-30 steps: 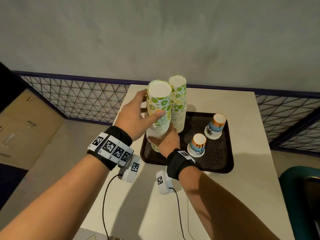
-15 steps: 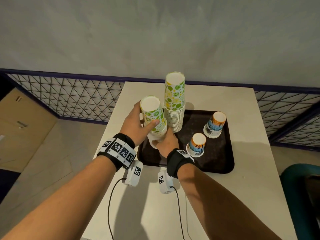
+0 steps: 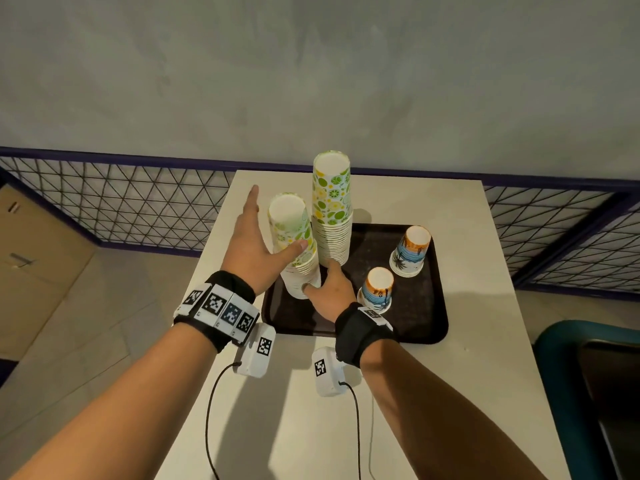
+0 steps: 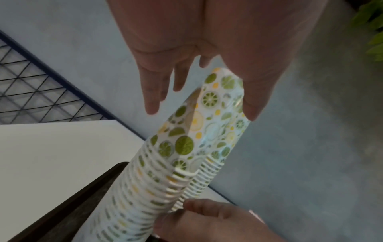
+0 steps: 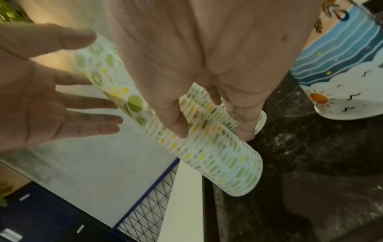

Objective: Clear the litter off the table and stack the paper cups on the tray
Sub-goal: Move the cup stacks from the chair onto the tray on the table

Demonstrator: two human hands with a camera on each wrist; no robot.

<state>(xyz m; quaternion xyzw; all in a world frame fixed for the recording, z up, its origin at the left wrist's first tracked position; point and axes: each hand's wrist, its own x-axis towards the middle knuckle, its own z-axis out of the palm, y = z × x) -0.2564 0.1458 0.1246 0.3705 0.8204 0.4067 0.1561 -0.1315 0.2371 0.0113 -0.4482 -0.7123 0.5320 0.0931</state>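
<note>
Two lime-print stacks (image 3: 298, 251), two beach-print stacks (image 3: 410, 252).

both hands (image 3: 254, 249) (image 3: 332, 289) spread (fingers straight)

Camera set-up: three views
Head looks down on tabletop (image 3: 398, 393); wrist cameras sit close, facing fingers; all share lime cup stack (image 3: 298, 251).

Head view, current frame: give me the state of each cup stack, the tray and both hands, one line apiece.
Shorter lime-print stack: upside down on the tray, leaning a little left.
Taller lime-print stack: upside down, upright on the tray.
Two beach-print cups: upside down on the tray, unstacked.
Tray: flat on the table.
Left hand: open, thumb against the shorter stack.
Right hand: open, fingers at the stacks' base.
</note>
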